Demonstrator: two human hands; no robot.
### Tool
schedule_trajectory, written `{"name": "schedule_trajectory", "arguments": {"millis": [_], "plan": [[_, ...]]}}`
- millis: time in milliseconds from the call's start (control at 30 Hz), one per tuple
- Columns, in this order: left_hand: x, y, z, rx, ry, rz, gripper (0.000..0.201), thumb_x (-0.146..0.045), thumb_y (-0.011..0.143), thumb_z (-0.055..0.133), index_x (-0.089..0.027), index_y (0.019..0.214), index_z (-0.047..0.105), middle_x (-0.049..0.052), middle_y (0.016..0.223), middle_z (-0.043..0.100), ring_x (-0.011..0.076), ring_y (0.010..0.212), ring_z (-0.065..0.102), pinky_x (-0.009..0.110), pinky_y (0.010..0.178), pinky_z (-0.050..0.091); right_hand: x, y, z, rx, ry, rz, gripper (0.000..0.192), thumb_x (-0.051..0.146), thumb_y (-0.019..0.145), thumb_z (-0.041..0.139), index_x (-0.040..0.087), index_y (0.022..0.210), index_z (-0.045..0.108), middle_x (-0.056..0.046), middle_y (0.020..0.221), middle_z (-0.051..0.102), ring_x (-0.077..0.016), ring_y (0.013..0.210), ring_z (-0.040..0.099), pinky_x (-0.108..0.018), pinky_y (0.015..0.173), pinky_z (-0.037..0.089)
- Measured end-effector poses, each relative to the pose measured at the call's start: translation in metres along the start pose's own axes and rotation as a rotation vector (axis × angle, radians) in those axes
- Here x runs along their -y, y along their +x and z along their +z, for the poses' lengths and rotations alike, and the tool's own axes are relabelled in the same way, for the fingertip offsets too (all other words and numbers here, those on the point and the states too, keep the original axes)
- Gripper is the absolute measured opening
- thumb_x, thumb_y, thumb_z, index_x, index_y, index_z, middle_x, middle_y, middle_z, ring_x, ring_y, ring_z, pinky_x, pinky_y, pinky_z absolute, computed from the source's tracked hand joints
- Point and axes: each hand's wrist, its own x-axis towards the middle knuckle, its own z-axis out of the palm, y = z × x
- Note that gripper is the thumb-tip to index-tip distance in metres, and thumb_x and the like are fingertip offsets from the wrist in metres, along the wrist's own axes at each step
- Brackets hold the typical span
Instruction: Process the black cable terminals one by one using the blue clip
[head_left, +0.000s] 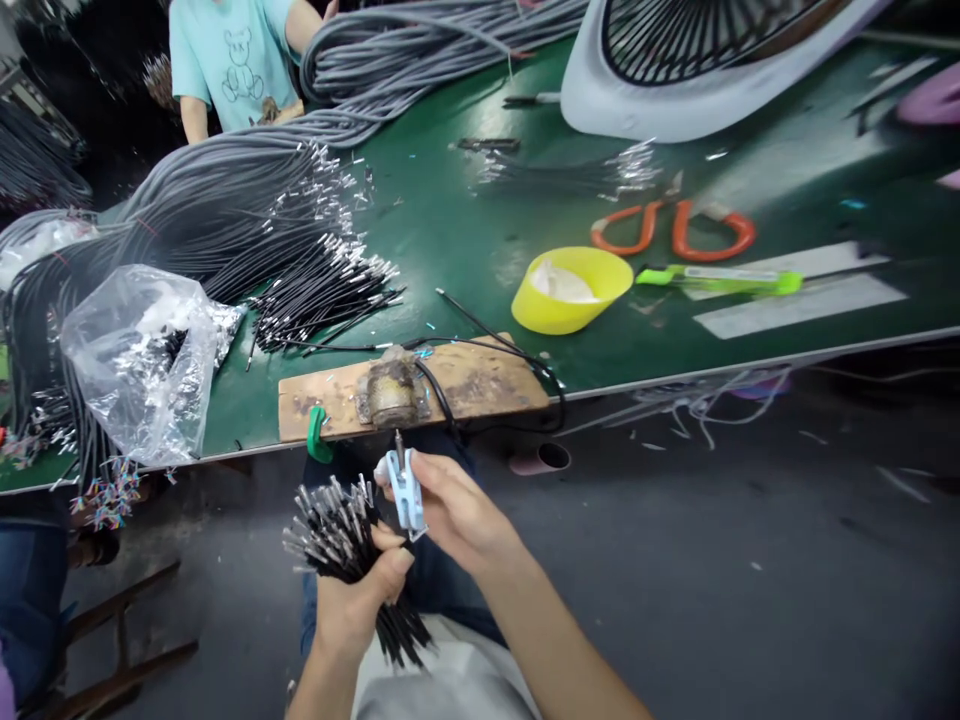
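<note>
A bundle (341, 545) of black wires with metal tips is gripped in the left hand (352, 600), fist closed round it, held low over the lap, off the table's near edge. Just at 2 o'clock from it, a pale blue clip (405, 492) is pinched by the right hand (457, 510), fingers closed on it; looks like one wire is poking up through it, though that's blurry.

Straight up at 12 o'clock, a wooden board (480, 385) is laid along the edge of the green table (450, 220). A plastic bag (139, 360) is hung over that edge at 10 o'clock. A yellow bowl (570, 290) is sat at 1 o'clock. Open floor is left to the right, at 3 o'clock.
</note>
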Motion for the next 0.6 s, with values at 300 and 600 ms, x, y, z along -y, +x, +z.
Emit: {"name": "schedule_trajectory", "arguments": {"millis": [300,600], "plan": [[0.001,-0.003,0.002,0.001,0.001,-0.014,0.034,-0.047,0.062,0.071,-0.016,0.057,0.06,-0.002,0.048,0.044,0.0083,0.042,0.037,0.025,0.042,0.028,-0.022,-0.007,-0.021,-0.061,0.248,0.078,0.036,0.054,0.067,0.066,0.018,0.071,0.068,0.001,0.058,0.055,-0.0099,0.05,0.043,-0.022,0.049,0.037],[0.005,-0.016,-0.003,-0.049,0.018,-0.099,0.023,-0.036,0.059,0.075,-0.015,0.066,0.067,0.001,0.061,0.057,0.013,0.06,0.051,0.027,0.063,0.044,-0.02,-0.047,-0.028,-0.061,-0.662,-0.328,0.028,0.037,0.079,0.056,0.018,0.059,0.054,0.001,0.057,0.047,-0.013,0.054,0.042,-0.026,0.051,0.032]]}}
